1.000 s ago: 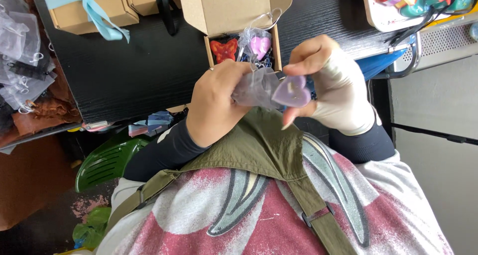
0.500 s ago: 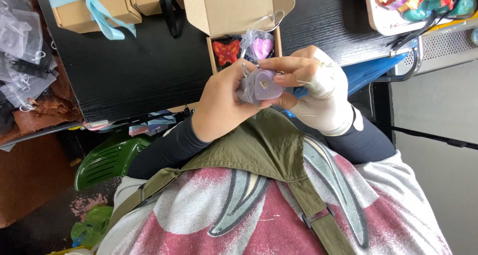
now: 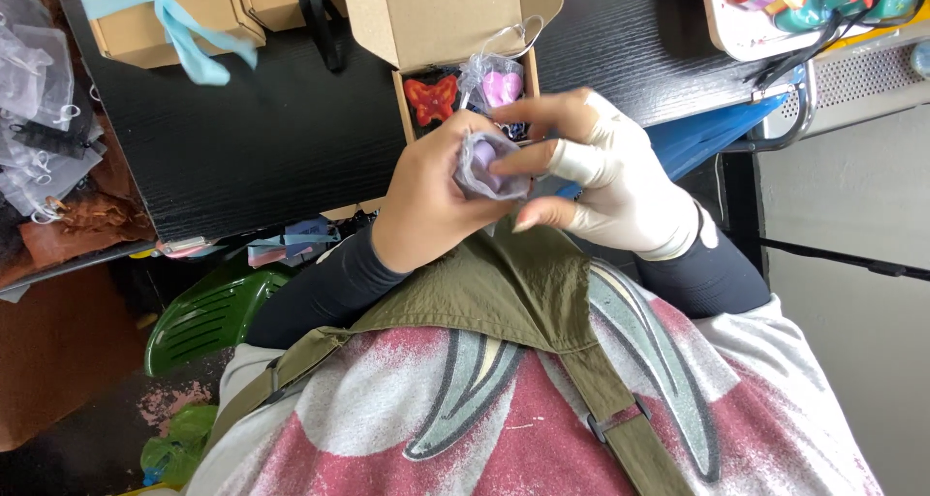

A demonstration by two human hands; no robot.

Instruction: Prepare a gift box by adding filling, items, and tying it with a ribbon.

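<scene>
Nearest: olive apron bib point(image 3: 523, 283) over red printed shirt, just below both hands. Left hand point(image 3: 426, 201) clenched around small sheer pouch point(image 3: 489, 167) with pale purple piece inside, held above lap, near table's front edge. Right hand point(image 3: 615, 181), in partial white glove, pinching same pouch from right side. Just beyond: open cardboard box point(image 3: 446, 21) on black table point(image 3: 252, 138), red butterfly point(image 3: 431, 99) and pink heart bag point(image 3: 499, 84) inside. Bare tabletop left of box. Far left: ribboned box point(image 3: 160, 16). Far right: tray point(image 3: 746, 26) at table edge.
</scene>
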